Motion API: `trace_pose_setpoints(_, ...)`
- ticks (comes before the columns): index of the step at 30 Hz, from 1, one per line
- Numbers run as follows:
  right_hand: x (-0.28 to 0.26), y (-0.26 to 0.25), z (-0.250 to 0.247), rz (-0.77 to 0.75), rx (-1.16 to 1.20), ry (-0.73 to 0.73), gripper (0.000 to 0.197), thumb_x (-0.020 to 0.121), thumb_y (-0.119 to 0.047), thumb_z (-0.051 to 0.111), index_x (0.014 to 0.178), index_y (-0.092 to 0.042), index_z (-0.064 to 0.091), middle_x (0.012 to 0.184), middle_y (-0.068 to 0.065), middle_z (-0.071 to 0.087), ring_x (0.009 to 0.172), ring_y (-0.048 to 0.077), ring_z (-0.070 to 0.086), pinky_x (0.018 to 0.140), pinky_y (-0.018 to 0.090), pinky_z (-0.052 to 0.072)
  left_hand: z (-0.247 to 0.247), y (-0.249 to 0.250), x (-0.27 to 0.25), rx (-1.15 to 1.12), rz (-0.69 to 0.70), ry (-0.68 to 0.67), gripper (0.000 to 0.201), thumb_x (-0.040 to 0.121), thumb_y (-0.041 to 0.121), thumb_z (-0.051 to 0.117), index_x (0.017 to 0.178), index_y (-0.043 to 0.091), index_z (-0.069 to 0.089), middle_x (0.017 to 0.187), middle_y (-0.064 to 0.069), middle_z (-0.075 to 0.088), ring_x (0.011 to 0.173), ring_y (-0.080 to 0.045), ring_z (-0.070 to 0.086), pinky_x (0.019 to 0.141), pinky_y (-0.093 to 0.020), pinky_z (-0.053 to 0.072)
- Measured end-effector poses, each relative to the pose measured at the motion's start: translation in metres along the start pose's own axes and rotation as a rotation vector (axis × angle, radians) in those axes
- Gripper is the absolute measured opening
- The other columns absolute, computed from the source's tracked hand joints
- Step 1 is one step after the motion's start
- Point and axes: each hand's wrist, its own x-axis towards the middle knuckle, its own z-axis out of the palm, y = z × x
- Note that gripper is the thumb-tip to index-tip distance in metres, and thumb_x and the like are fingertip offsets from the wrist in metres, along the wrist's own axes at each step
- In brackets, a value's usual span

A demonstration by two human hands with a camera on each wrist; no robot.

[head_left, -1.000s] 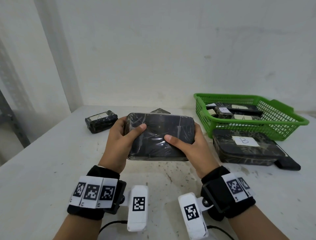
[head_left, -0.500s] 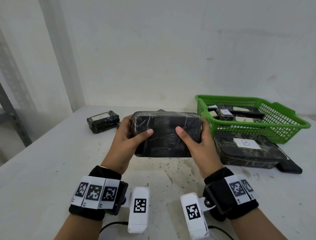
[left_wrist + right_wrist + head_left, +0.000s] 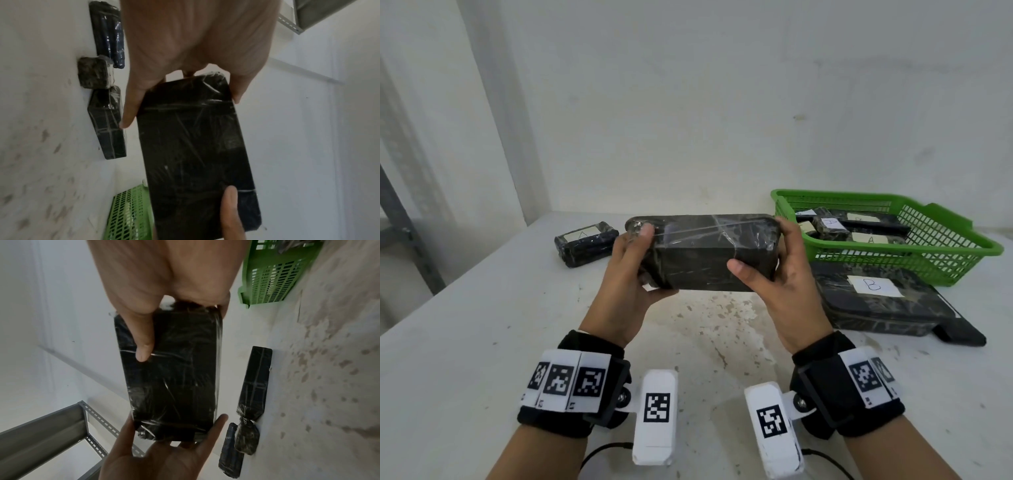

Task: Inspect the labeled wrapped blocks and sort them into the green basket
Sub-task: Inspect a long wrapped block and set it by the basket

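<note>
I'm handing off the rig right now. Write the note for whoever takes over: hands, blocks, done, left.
Left hand and right hand each grip one end of a large wrapped block, held above the table; no label shows on its visible faces.
Done: several labeled blocks lie in the green basket.
Left: the held block, the B block in front of the basket, a small block at far left, and two more visible from the wrist views.

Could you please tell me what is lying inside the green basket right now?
Several wrapped blocks with white labels, two marked A, lie inside the green basket. Other labels and the basket floor are hidden.
</note>
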Motion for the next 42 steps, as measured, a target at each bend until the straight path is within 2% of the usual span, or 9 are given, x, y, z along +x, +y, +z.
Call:
trace_pose_setpoints(7, 0.000, 0.000, 0.001, 0.447, 0.203, -0.048, 0.097, 0.049, -0.082, 0.072, 0.134, -0.043, 0.045, 0.138, -0.006, 0.056, 0.127, 0.017, 0.054, 0.109, 0.055, 0.036, -0.001, -0.005, 0.003, -0.017, 0.168, 0.005, 0.020, 0.089, 0.026, 0.063, 0.106, 0.021, 0.052, 0.102, 0.004, 0.070, 0.100, -0.016, 0.067, 0.080, -0.041, 0.058)
trace_pose_setpoints(9, 0.000, -0.001, 0.002, 0.513, 0.308, -0.033, 0.100, 0.055, -0.075, 0.076, 0.137, -0.027, 0.046, 0.137, 0.002, 0.059, 0.121, 0.025, 0.061, 0.100, 0.055, 0.048, -0.002, -0.005, 0.003, 0.006, 0.191, -0.006, 0.028, 0.080, 0.030, 0.065, 0.104, 0.021, 0.052, 0.103, 0.001, 0.069, 0.100, -0.017, 0.066, 0.084, -0.042, 0.057)
trace_pose_setpoints(12, 0.001, -0.005, 0.004, 0.476, 0.415, 0.032, 0.060, 0.075, -0.043, 0.068, 0.124, -0.012, 0.050, 0.132, 0.014, 0.062, 0.114, 0.031, 0.065, 0.089, 0.046, 0.058, -0.005, -0.007, 0.003, 0.008, 0.159, -0.034, 0.052, 0.066, 0.041, 0.071, 0.106, 0.017, 0.048, 0.111, -0.003, 0.066, 0.106, -0.020, 0.064, 0.086, -0.041, 0.056)
trace_pose_setpoints(17, 0.002, -0.005, 0.001, 0.533, 0.418, 0.064, 0.055, 0.079, -0.042, 0.069, 0.120, -0.009, 0.052, 0.136, 0.018, 0.058, 0.116, 0.035, 0.063, 0.091, 0.051, 0.055, -0.005, -0.010, 0.006, 0.033, 0.051, 0.048, 0.115, 0.061, 0.051, 0.078, 0.153, 0.012, 0.021, 0.149, -0.007, 0.046, 0.125, -0.022, 0.058, 0.094, -0.046, 0.054)
trace_pose_setpoints(22, 0.001, -0.003, 0.003, 0.548, 0.306, 0.105, 0.081, 0.073, -0.060, 0.071, 0.134, -0.011, 0.051, 0.129, 0.016, 0.063, 0.115, 0.034, 0.064, 0.088, 0.050, 0.057, -0.004, -0.009, 0.005, 0.067, 0.026, 0.067, 0.105, 0.063, 0.050, 0.077, 0.149, 0.013, 0.030, 0.140, -0.008, 0.056, 0.121, -0.023, 0.061, 0.095, -0.047, 0.052)
trace_pose_setpoints(26, 0.003, -0.001, 0.002, 0.521, 0.291, 0.153, 0.069, 0.068, -0.051, 0.071, 0.121, -0.009, 0.056, 0.120, 0.017, 0.067, 0.109, 0.036, 0.065, 0.084, 0.047, 0.059, 0.002, -0.011, -0.001, 0.107, 0.020, 0.026, 0.060, 0.074, 0.041, 0.070, 0.125, 0.019, 0.047, 0.126, -0.005, 0.066, 0.108, -0.016, 0.068, 0.091, -0.044, 0.053)
trace_pose_setpoints(31, 0.002, -0.002, 0.002, 0.593, 0.243, 0.069, 0.087, 0.063, -0.065, 0.074, 0.132, -0.017, 0.054, 0.129, 0.007, 0.065, 0.114, 0.027, 0.065, 0.085, 0.049, 0.058, 0.005, -0.007, -0.003, 0.110, 0.032, 0.074, 0.104, 0.066, 0.031, 0.086, 0.149, 0.017, 0.026, 0.114, 0.000, 0.069, 0.102, -0.015, 0.069, 0.101, -0.051, 0.048)
trace_pose_setpoints(38, 0.000, -0.001, 0.005, 0.526, 0.217, 0.119, 0.076, 0.064, -0.044, 0.083, 0.129, -0.020, 0.053, 0.121, 0.002, 0.069, 0.113, 0.024, 0.066, 0.082, 0.048, 0.059, 0.009, -0.008, -0.007, 0.155, 0.061, 0.061, 0.104, 0.054, 0.046, 0.081, 0.142, 0.016, 0.034, 0.111, 0.003, 0.071, 0.094, -0.007, 0.071, 0.094, -0.044, 0.052)
trace_pose_setpoints(42, -0.002, 0.000, 0.008, 0.538, 0.196, 0.103, 0.085, 0.055, -0.050, 0.088, 0.128, -0.021, 0.053, 0.122, 0.002, 0.068, 0.113, 0.025, 0.066, 0.078, 0.049, 0.060, 0.008, -0.008, -0.006, 0.167, 0.058, 0.111, 0.116, 0.060, 0.037, 0.081, 0.155, 0.018, 0.016, 0.128, -0.001, 0.063, 0.097, -0.006, 0.069, 0.100, -0.045, 0.050)
